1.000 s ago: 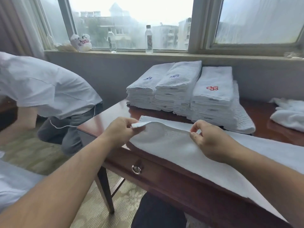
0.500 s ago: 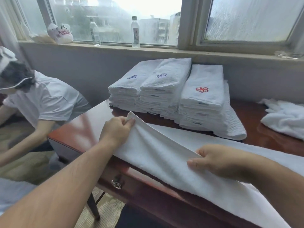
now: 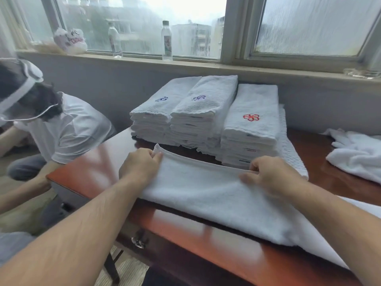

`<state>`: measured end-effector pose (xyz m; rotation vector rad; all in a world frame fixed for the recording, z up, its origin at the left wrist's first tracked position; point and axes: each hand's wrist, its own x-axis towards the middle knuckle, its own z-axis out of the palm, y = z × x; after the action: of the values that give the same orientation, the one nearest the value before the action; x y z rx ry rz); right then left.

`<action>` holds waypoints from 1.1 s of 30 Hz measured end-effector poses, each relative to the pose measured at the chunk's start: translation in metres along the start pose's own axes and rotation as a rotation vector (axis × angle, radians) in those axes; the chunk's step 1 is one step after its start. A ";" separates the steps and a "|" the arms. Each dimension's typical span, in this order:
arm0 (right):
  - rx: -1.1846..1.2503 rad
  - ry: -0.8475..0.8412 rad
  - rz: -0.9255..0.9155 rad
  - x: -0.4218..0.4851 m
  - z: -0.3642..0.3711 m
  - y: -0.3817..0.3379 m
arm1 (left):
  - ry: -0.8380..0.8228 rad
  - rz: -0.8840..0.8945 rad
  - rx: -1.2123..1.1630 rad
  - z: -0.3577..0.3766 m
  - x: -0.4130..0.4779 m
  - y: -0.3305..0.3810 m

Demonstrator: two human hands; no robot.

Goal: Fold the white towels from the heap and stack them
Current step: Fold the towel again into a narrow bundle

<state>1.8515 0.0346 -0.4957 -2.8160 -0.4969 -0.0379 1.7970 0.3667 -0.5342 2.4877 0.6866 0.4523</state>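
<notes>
Towel (image 3: pixel 206 197) held by its far hem on the table (image 3: pixel 99 162).
Left hand (image 3: pixel 142 166) pinches the far left corner; right hand (image 3: pixel 270 174) has fingers curled on the same hem. The towel lies along the table's near edge, with folded stacks (image 3: pixel 250 120) at the far edge and the heap (image 3: pixel 358 157) toward the right edge.

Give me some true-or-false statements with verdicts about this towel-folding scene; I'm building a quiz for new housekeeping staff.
1. The left hand and right hand both pinch the far edge of the towel. True.
2. The rightmost folded stack bears a blue emblem. False: its emblem is red.
3. Two bottles stand on the windowsill. True.
4. The unfolded heap lies at the left end of the desk. False: it lies at the right end.
</notes>
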 end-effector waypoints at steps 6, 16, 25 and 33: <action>0.079 0.014 0.064 -0.008 0.011 0.025 | 0.122 0.126 0.287 0.004 -0.014 0.006; 0.091 -0.031 0.149 -0.091 -0.036 0.114 | -0.192 0.710 -0.046 0.041 -0.083 0.113; 0.074 -0.173 0.192 -0.179 -0.087 0.188 | -0.571 1.036 0.118 0.100 -0.146 0.240; -0.036 -0.166 0.495 -0.194 -0.124 0.244 | -0.563 0.970 0.069 0.116 -0.139 0.258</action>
<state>1.7545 -0.2837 -0.4569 -2.9060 0.1798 0.2902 1.8318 0.0540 -0.5088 2.6742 -0.7661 0.0189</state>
